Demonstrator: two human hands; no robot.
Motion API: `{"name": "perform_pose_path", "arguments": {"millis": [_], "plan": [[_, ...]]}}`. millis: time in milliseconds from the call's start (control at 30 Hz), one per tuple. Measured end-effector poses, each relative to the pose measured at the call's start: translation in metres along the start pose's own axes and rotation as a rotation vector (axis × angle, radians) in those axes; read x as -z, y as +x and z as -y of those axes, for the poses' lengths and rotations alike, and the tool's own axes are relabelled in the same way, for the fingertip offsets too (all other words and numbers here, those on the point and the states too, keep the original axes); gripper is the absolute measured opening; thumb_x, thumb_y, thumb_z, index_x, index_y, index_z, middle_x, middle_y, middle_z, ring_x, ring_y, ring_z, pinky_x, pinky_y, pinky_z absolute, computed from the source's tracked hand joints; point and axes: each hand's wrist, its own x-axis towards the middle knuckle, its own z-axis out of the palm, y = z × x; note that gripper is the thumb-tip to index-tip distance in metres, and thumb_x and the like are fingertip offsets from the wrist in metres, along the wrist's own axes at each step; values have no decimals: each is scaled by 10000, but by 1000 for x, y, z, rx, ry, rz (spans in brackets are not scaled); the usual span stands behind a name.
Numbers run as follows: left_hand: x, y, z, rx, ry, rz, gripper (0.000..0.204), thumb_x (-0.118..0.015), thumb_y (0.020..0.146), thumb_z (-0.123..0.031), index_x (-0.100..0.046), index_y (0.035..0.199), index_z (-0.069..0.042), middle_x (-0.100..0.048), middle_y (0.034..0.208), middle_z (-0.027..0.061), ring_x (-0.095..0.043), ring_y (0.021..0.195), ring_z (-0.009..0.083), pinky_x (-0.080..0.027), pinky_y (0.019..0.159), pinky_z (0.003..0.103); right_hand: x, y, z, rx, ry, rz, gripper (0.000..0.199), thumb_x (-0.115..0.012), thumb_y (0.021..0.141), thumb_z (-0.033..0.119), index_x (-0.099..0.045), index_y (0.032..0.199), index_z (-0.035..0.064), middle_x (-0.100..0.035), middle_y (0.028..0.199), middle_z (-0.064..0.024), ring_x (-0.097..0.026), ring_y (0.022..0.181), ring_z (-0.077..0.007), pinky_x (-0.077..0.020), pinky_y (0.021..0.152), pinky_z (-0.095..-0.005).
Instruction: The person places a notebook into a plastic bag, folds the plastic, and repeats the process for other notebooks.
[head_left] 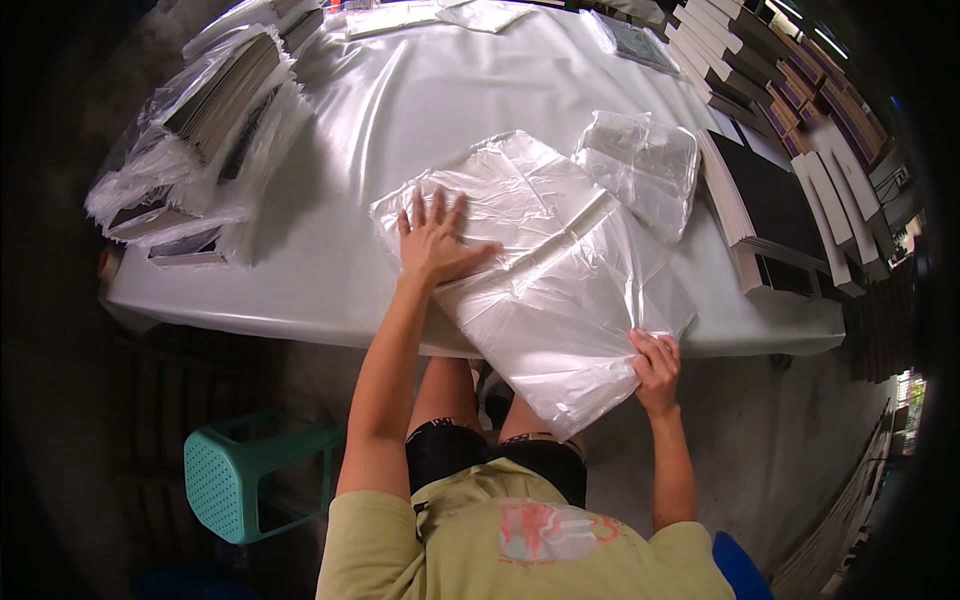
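A large clear plastic bag lies slantwise on the covered table, its near corner hanging past the front edge above my lap. Pressed flat on its left part is my left hand, fingers spread. My right hand pinches the bag's right edge near the table's front. Creases and a folded strip run across the sheet. Just beyond its right side rests a smaller folded stack of clear plastic bags.
Plastic-wrapped stacks of flat boards stand at the table's left. Black-topped stacks and white cartons line the right side. A glossy pale cover spans the table. Below left, a green plastic stool lies tipped in view.
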Motion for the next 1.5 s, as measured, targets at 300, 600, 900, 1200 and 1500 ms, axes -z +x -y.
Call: {"name": "perform_pose_path", "arguments": {"millis": [300, 600, 900, 1200, 1500], "plan": [[24, 19, 6, 323, -167, -137, 879, -730, 498, -591, -478, 1171, -86, -415, 1190, 130, -317, 1138, 328, -252, 918, 512, -6, 0, 7, -137, 47, -76, 104, -544, 696, -4, -466, 634, 25, -629, 979, -96, -596, 940, -245, -401, 834, -393], [13, 40, 13, 156, -237, -165, 446, -730, 663, -333, -576, 1022, -118, -536, 1034, 84, -477, 1021, 281, -331, 866, 466, -9, 2, 12, -184, 77, -114, 84, -547, 699, -4, -485, 648, 19, -629, 968, -91, -593, 934, -243, -396, 837, -387], [29, 46, 6, -164, 56, -356, 239, -696, 688, -233, -668, 911, -149, -487, 1113, 80, -522, 949, 241, -430, 736, 380, -10, 4, 14, -206, 104, -136, 58, -551, 711, 2, -499, 712, 27, -627, 962, -92, -591, 928, -247, -393, 835, -388], [11, -113, -171, -689, -3, -158, 431, -543, 740, -97, -513, 1168, -144, -506, 1115, 106, -560, 866, 237, -455, 689, 417, -36, -22, 3, -280, 256, -386, 530, -635, 705, 87, -443, 1197, 128, -453, 1192, -145, -426, 1113, -341, -351, 891, -470], [50, -106, -113, -632, -499, 477, 234, -639, 726, -222, -583, 925, -112, -571, 1041, 66, -543, 981, 246, -439, 785, 488, 3, -3, 15, -288, -222, 9, 285, -573, 747, 181, -644, 1010, 263, -433, 1298, -26, -292, 1238, -268, -232, 941, -466]]}}
